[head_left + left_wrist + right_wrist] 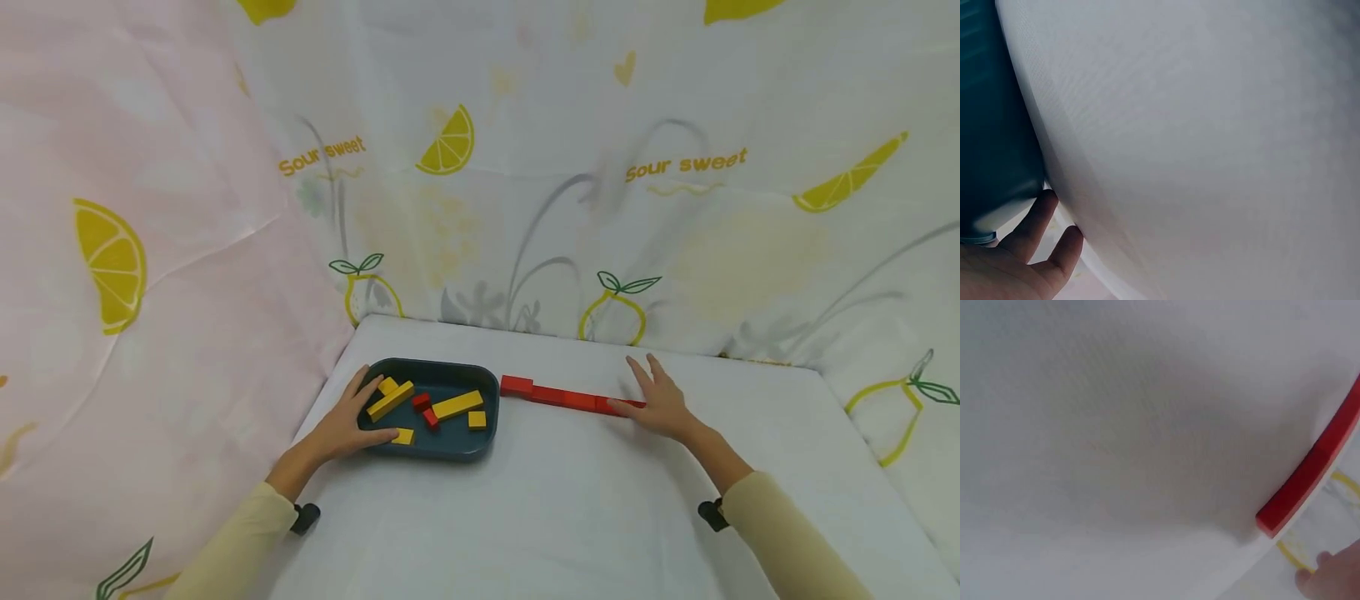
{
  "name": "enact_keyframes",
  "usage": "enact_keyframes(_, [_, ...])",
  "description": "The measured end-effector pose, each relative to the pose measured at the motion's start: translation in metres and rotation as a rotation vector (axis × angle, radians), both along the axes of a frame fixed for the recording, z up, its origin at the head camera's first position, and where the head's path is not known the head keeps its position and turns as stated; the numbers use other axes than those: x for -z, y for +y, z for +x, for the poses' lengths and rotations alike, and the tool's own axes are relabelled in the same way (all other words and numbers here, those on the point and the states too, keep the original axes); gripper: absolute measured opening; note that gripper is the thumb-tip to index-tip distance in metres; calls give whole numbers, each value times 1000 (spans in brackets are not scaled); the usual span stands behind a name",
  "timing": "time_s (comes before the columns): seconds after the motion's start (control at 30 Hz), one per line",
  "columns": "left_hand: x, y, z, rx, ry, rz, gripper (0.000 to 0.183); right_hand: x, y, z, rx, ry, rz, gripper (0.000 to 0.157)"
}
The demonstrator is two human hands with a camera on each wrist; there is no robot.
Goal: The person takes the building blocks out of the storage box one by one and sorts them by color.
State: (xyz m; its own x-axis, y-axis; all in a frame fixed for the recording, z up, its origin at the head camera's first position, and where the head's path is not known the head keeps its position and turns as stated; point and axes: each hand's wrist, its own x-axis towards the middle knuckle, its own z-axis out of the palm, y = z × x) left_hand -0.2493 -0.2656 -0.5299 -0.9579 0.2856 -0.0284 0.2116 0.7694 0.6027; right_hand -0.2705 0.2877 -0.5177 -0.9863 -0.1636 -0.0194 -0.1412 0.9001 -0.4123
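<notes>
Lemon-print cloth [517,125] hangs at 12 o'clock behind a white-covered table [570,508], w/ pinkish cloth [67,400] at 9. Dark blue-green tray [450,437] sits approx. 10 o'clock on the table, holding yellow blocks [457,406] and a couple of small red blocks [431,418]. Red row of blocks [577,401] lies end to end from just beside the tray's 3 o'clock end out toward 1; its tray-side block [517,386] looks taller or stacked, can't tell which. L hand [348,425] is at the tray's 9 o'clock end, fingers spread, thumb over the rim; how firmly it presses, can't tell. R hand [663,406] is at the row's R end, fingers splayed, nothing in its grasp; thumb overlaps the row in view, contact unclear. Blocks prob. light, stiff, fairly smooth, not fragile; material unknown. Best hold: pinch each by opp. long sides, nr the middle, as the row would likely come apart if lifted whole. Tray prob. rigid & light; take its rim at 9 & 3.
</notes>
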Motion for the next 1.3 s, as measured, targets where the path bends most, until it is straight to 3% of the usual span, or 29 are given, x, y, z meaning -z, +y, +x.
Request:
enact_keyframes(0.33, [0, 0, -2, 0, -3, 9, 107, -14, -43, 13, -160, 105, 68, 91])
enact_keyframes(0.63, [-1, 1, 1, -13, -18, 1, 108, -33, -84, 20, -256, 90, 52, 90])
enact_keyframes(0.9, [0, -1, 2, -10, -10, -2, 107, -30, -121, 17, -326, 114, 60, 87])
enact_keyframes(1.17, [0, 0, 3, -25, -14, 0, 106, -27, -153, 12, -388, 254, 174, 78])
enact_keyframes(1.3, [-2, 1, 1, -18, -16, -7, 107, -29, -172, 10, -405, 247, 192, 79])
